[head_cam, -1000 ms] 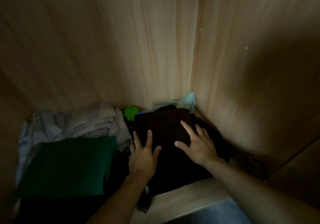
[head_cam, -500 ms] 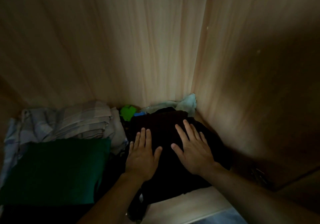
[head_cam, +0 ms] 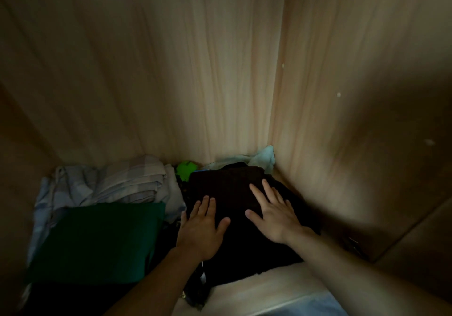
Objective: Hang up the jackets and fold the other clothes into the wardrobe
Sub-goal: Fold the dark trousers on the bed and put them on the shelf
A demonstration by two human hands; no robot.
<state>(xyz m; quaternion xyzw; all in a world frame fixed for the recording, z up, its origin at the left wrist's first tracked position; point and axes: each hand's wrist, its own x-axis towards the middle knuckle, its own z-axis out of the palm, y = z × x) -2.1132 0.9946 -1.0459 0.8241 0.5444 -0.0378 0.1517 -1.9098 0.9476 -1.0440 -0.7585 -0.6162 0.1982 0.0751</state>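
Now placing step: L hand [head_cam: 200, 230] & R hand [head_cam: 274, 214], fingers spread flat, press folded black knitted garment [head_cam: 225, 188] beneath palms, on wooden wardrobe shelf [head_cam: 264, 293]. Next, prob: withdraw hands w/o disturbing fold.

Matt wood-grain wardrobe wall [head_cam: 220, 71]; dark, finely textured cloth garment [head_cam: 227, 188].

Both our hands press flat on a dark folded garment inside the wardrobe.

Our left hand [head_cam: 200, 230] and right hand [head_cam: 275, 214] lie side by side, fingers straight, on the black garment [head_cam: 227, 186] in the wardrobe [head_cam: 220, 71] corner. Left of the left hand lies a green folded cloth [head_cam: 97, 240], with a pale checked pile [head_cam: 110, 183] beyond it; a bright green item [head_cam: 186, 169] and a light blue cloth [head_cam: 264, 156] sit beyond our fingertips.
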